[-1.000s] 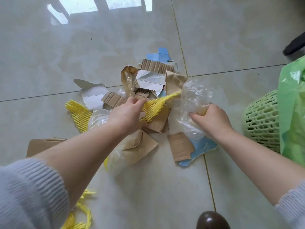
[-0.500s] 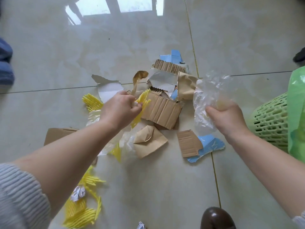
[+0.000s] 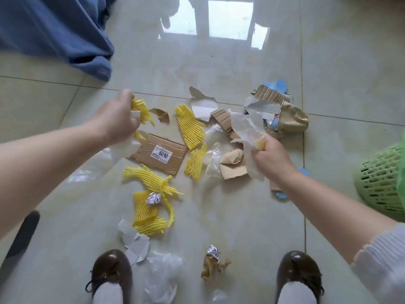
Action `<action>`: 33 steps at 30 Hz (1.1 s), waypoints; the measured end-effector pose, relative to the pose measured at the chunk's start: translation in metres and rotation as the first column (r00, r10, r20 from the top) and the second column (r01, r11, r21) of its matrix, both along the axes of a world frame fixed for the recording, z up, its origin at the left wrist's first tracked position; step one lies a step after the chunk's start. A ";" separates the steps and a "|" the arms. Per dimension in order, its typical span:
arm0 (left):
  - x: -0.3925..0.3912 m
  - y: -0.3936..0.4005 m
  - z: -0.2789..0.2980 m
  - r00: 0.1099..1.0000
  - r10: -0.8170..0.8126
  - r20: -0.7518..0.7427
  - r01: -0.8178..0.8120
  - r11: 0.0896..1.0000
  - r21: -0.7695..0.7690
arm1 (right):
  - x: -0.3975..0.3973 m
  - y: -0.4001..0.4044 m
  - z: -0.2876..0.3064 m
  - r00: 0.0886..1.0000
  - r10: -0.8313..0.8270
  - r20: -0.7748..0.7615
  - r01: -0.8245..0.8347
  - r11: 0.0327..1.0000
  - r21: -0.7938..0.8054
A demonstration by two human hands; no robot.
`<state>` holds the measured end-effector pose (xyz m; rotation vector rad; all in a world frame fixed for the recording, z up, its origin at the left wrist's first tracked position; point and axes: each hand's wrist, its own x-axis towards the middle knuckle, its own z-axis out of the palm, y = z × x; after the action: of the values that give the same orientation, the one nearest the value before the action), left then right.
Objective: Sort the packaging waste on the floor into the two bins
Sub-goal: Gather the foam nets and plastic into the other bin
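Left hand [image 3: 116, 119] grips yellow foam netting [image 3: 140, 110] plus clear film; right hand [image 3: 270, 156] clutches crumpled clear plastic [image 3: 245, 126]. Remaining packaging waste lies on the floor [image 3: 219, 62]. Risk: loose film slipping from either mixed handful. Green bin [image 3: 379, 178] is cut off at the frame edge; second bin not visible.

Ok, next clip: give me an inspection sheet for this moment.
Surface: glossy tiled floor, window glare.
Job's things: yellow foam netting, labelled cardboard, clear plastic film, torn paper and cardboard; green basket at right.
Clutter: blue fabric.
Hands: left hand grips netting and plastic; right hand grips crumpled plastic.
Cables: nothing seen.
Surroundings: brown shoes.
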<state>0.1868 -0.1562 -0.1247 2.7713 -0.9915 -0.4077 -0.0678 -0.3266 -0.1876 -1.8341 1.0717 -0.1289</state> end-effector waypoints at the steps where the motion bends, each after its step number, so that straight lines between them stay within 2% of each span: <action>1: 0.003 0.013 0.002 1.000 0.022 -0.009 -0.022 1.000 -0.003 | 0.006 0.003 0.001 0.998 0.050 -0.047 -0.051 0.998 -0.021; 5: 0.011 0.045 0.003 0.996 0.039 -0.081 -0.046 0.995 -0.083 | 0.032 0.010 0.014 0.935 0.260 -0.239 -0.296 0.947 -0.126; 8: 0.015 0.052 -0.005 0.986 0.016 -0.168 -0.042 0.988 -0.148 | 0.054 0.011 0.018 0.782 0.423 -0.457 -0.563 0.794 -0.229; 12: 0.015 0.053 -0.031 0.992 0.014 -0.125 -0.031 0.990 -0.139 | 0.086 0.013 0.002 0.639 0.552 -0.535 -0.734 0.646 -0.209; 15: 0.021 0.058 -0.051 0.991 -0.004 -0.136 -0.011 0.994 -0.112 | 0.098 0.021 -0.023 0.429 0.653 -0.624 -0.893 0.411 -0.183; 17: 0.028 0.065 -0.065 0.985 -0.098 -0.140 0.083 0.991 -0.107 | 0.099 0.027 -0.040 0.254 0.676 -0.692 -0.964 0.239 -0.120; 19: 0.032 0.076 -0.080 0.968 -0.199 -0.151 0.191 0.979 -0.066 | 0.098 0.033 -0.055 0.136 0.658 -0.740 -0.989 0.128 -0.068; 21: 0.028 0.090 -0.096 0.932 -0.270 -0.243 0.286 0.958 0.031 | 0.095 0.039 -0.064 0.071 0.637 -0.767 -0.997 0.060 -0.042; 23: 0.018 0.103 -0.107 0.879 -0.361 -0.312 0.412 0.903 0.118 | 0.090 0.041 -0.072 0.080 0.610 -0.788 -0.996 0.015 -0.089; 25: 0.005 0.112 -0.117 0.808 -0.482 -0.340 0.568 0.791 0.228 | 0.083 0.040 -0.082 0.157 0.653 -0.741 -0.977 -0.005 -0.211; 28: -0.014 0.116 -0.131 0.718 -0.591 -0.368 0.696 0.631 0.344 | 0.077 0.039 -0.093 0.132 0.711 -0.691 -0.974 -0.038 -0.225; 31: -0.027 0.113 -0.144 0.668 -0.645 -0.373 0.744 0.564 0.358 | 0.073 0.043 -0.095 0.149 0.686 -0.712 -0.986 0.053 -0.156; 33: -0.033 0.109 -0.150 0.654 -0.652 -0.384 0.756 0.537 0.375 | 0.070 0.042 -0.092 0.138 0.659 -0.739 -0.990 0.073 -0.120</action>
<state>0.1535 -0.0468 -0.2749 2.4557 -2.2311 -1.1939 0.0018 -0.2841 -0.2795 -2.9617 -0.1335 0.9768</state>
